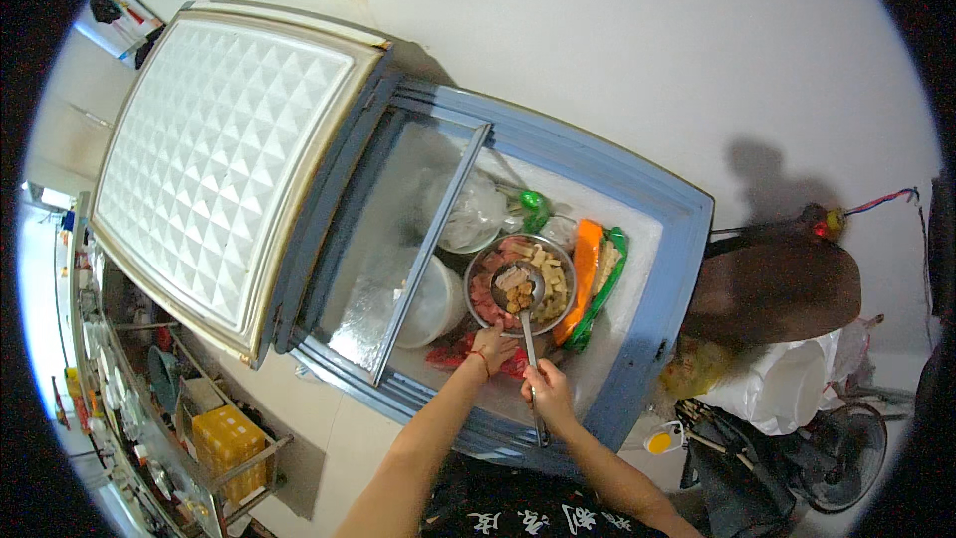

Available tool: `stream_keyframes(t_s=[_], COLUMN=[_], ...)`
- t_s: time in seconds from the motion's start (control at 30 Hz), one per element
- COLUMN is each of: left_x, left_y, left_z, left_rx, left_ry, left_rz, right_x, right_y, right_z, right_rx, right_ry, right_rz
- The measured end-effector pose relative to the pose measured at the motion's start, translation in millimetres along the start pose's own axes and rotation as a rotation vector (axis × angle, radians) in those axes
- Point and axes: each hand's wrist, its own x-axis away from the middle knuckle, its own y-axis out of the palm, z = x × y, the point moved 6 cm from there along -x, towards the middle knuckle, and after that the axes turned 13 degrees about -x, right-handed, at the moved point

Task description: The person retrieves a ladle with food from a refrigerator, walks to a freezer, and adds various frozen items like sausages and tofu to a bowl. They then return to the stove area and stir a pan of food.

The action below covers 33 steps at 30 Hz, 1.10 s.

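Note:
My right hand is closed around the handle of a metal ladle. The ladle's bowl holds pieces of food and lies over a round metal basin inside a chest freezer. Pink meat pieces fill the basin's left side, and pale yellow chunks its right side. My left hand is at the basin's near rim, fingers spread; whether it grips the rim is unclear. A red bag lies under that hand. Right of the basin are an orange packet and a green-edged packet.
The blue freezer rim surrounds the basin. A sliding glass panel covers the left part, above a white tub. The raised freezer lid stands left. A metal rack with a yellow box is lower left; bags and a fan lie right.

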Motion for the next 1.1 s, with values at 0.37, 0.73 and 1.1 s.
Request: stream_keyframes(t_s=[0.37, 0.73, 1.1], left_x=[202, 328, 382], left_y=[-54, -157, -246], left_z=[28, -14, -82], left_rx=[0.130, 0.112, 0.258], left_ry=[0.663, 0.624, 0.659], left_rz=[0.122, 0.262, 0.497], right_x=[18, -44, 16], right_y=[105, 230, 115], right_z=[-59, -39, -58], right_rx=[0.132, 1.122, 1.195], right_ry=[-0.110, -1.251, -1.136], right_rz=[-0.363, -0.441, -0.601])
